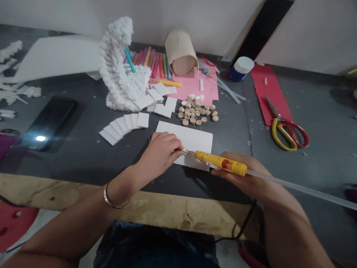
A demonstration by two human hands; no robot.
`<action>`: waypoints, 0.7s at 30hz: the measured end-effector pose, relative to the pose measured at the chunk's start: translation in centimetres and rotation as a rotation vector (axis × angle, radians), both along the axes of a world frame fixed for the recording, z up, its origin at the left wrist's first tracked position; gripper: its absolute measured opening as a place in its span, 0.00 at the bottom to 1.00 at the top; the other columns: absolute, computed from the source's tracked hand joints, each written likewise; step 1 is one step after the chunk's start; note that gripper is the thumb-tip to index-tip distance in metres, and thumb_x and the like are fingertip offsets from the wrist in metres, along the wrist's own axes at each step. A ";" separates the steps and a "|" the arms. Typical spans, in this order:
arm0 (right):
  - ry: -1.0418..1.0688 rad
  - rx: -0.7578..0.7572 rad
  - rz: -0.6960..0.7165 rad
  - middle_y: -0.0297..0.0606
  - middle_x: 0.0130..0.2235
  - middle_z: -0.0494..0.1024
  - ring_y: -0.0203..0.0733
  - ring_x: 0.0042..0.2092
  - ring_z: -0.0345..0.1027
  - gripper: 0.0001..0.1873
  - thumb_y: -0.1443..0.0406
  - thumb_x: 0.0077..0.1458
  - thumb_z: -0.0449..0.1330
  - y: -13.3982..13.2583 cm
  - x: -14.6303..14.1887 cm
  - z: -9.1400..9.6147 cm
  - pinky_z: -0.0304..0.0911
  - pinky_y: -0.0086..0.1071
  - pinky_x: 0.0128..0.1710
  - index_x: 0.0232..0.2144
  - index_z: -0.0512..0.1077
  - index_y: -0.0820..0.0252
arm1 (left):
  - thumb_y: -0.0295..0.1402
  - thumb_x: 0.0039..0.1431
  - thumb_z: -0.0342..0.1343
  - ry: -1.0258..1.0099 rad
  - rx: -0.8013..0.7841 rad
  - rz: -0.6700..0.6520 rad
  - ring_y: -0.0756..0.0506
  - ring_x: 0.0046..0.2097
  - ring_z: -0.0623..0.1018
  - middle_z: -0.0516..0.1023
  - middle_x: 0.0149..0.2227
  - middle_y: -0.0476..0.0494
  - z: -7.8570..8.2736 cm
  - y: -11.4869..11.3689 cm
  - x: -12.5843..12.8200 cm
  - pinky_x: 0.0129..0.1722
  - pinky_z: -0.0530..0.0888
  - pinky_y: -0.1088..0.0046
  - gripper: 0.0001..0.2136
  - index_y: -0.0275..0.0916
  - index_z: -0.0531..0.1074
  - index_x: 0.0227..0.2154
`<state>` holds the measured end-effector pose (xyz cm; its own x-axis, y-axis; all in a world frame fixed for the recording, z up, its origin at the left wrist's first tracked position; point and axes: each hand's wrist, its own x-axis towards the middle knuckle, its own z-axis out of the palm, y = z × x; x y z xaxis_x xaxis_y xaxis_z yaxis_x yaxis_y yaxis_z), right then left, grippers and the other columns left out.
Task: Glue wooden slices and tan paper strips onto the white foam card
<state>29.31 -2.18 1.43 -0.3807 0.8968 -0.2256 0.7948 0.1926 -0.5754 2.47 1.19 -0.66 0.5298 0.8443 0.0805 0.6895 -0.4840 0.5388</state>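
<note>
Right hand (240, 175) closed under yellow hot glue gun (220, 163). Gun lies crosswise, tip pointing left, touching-close to left hand (159, 154). Left hand on white card (192, 139), grip unclear.

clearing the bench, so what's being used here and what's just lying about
In use: glue gun in right hand, white sheet under left hand

Lying about: scissors, phone, wooden discs, cardboard tube
</note>
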 end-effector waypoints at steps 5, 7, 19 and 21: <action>0.071 0.093 -0.145 0.33 0.24 0.73 0.40 0.24 0.65 0.16 0.48 0.51 0.61 0.0 0.3 0.0 0.59 0.33 0.22 0.27 0.69 0.52 | 0.34 0.65 0.52 -0.008 -0.006 0.001 0.45 0.41 0.73 0.77 0.36 0.46 -0.2 0.0 -0.1 0.44 0.62 0.65 0.08 0.39 0.74 0.33; 0.143 0.158 -0.271 0.36 0.26 0.75 0.43 0.25 0.67 0.15 0.48 0.48 0.62 0.0 0.4 0.1 0.62 0.34 0.23 0.28 0.71 0.52 | 0.34 0.64 0.53 -0.019 -0.004 0.007 0.45 0.42 0.73 0.77 0.36 0.47 -0.2 0.0 -0.1 0.44 0.62 0.65 0.07 0.40 0.74 0.33; 0.201 0.052 -0.656 0.38 0.24 0.74 0.38 0.26 0.66 0.23 0.47 0.54 0.58 3.4 3.7 -2.1 0.60 0.32 0.26 0.21 0.71 0.58 | 0.35 0.65 0.53 -0.012 0.037 -0.008 0.45 0.41 0.74 0.79 0.36 0.47 -0.1 0.1 0.0 0.43 0.61 0.65 0.08 0.41 0.75 0.33; 0.327 0.051 -0.641 0.37 0.29 0.77 0.39 0.29 0.68 0.19 0.48 0.52 0.60 3.9 4.0 -2.9 0.62 0.31 0.27 0.29 0.74 0.58 | 0.35 0.65 0.53 0.009 0.054 -0.014 0.45 0.41 0.74 0.79 0.36 0.47 0.0 0.1 0.1 0.43 0.61 0.65 0.08 0.41 0.75 0.34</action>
<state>33.28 1.71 -1.42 0.1830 0.9729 -0.1416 0.5495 -0.2207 -0.8058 2.53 1.28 -0.67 0.5428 0.8311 0.1213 0.6867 -0.5223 0.5056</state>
